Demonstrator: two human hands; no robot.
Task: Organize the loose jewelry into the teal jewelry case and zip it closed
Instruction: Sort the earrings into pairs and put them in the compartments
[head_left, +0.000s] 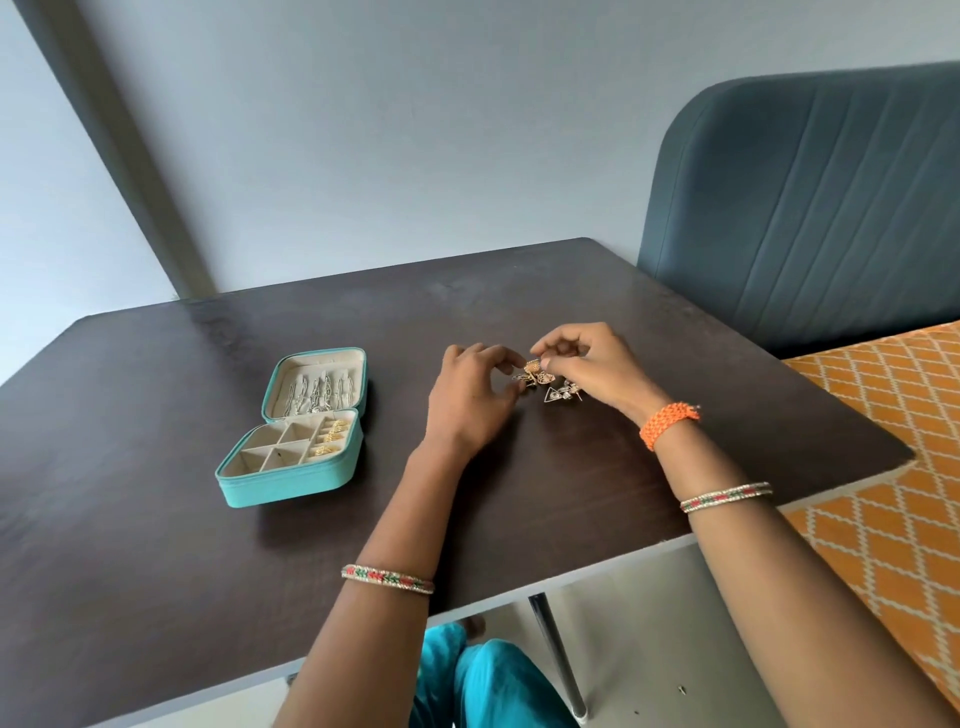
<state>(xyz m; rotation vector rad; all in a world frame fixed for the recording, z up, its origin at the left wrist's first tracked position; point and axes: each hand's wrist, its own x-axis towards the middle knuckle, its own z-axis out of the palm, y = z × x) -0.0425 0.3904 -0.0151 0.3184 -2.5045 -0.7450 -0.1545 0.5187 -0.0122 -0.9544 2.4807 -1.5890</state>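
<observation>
The teal jewelry case (291, 483) lies open on the dark table (156, 571), left of my hands. Its lid holds several silver chains (314, 395); gold rings (330, 439) sit in the right-hand slots of the base, and the square compartments look empty. A small heap of loose earrings (558, 392), gold and silver, lies between my hands, with a triangular piece at its near side. My left hand (467, 400) and my right hand (587, 364) meet above the heap, fingertips pinching a gold earring (532, 368) between them.
A blue-grey padded chair back (805, 197) stands past the table's right corner. An orange patterned cloth (893, 467) lies to the right. The table's right edge runs close to my right forearm. A metal table leg (558, 654) shows below.
</observation>
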